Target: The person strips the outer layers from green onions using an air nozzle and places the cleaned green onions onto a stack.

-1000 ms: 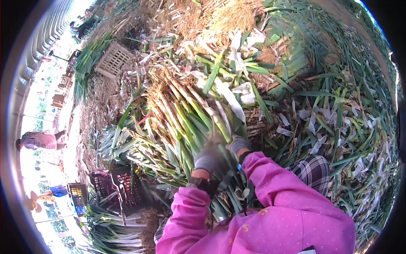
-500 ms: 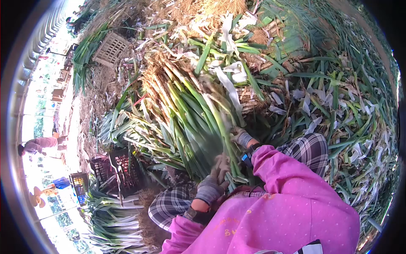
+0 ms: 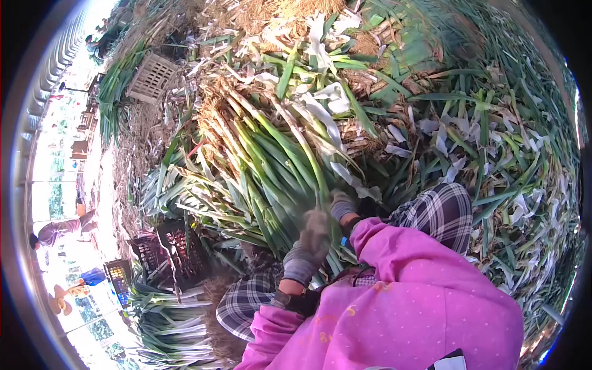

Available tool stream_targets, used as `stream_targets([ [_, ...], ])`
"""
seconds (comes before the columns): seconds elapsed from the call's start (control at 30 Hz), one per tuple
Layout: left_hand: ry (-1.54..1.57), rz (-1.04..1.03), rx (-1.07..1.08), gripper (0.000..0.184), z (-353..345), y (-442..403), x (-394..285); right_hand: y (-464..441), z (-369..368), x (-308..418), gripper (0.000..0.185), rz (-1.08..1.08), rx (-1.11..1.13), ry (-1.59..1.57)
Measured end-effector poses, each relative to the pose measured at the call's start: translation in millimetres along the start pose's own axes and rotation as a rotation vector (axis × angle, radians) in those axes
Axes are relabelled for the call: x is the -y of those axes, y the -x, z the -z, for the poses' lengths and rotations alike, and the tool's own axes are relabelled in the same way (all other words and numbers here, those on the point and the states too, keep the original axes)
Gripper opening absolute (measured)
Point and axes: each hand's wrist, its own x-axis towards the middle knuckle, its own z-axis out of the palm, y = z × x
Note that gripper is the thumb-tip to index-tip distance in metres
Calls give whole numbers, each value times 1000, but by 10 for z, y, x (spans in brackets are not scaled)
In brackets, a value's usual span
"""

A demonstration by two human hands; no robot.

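My left grip (image 3: pixel 313 229) and right grip (image 3: pixel 336 198), both in knit-cuffed gloves, are at the near side of the central leeks (image 3: pixel 271 151), smooth-leaved, shaggy-rooted; I can't tell how far either closes or what it holds. One slatted crate (image 3: pixel 152 78) lies far left.

I see it all through one head camera, up high, that looks forward and down over the pink top (image 3: pixel 413 302) at the low edge of my view. The left hand (image 3: pixel 306 246) and the right hand (image 3: pixel 341 206) are close to it, just below the middle, with the green stalks (image 3: pixel 271 160) right past them. My view is very wide and round with dark corners, and far away at the left edge a person (image 3: pixel 58 233) looks tipped on one side.
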Motion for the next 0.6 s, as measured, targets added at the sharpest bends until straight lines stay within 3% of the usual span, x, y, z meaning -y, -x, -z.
stream_targets([
  [0.1, -85, -93, 172, 73, 54, 101, -41, -66, -320, -88, 49, -106, 103, -99],
  [0.2, -49, 22, 159, 72, 80, 210, -29, -61, -381, -90, 54, -138, 210, -421],
  [0.3, -92, 37, 225, 71, 107, 251, -62, 13, -227, -50, 53, 2, 159, -376],
  [0.4, -28, -58, 101, 68, 147, 263, -88, 68, -17, 11, 49, 12, 146, -433],
  [0.5, -3, -20, 115, 64, 271, 115, -180, 79, 72, 7, 49, 49, 270, -431],
  [0.6, -72, 19, 91, 60, 378, -212, -236, -81, -383, -130, 49, 81, 171, -586],
])
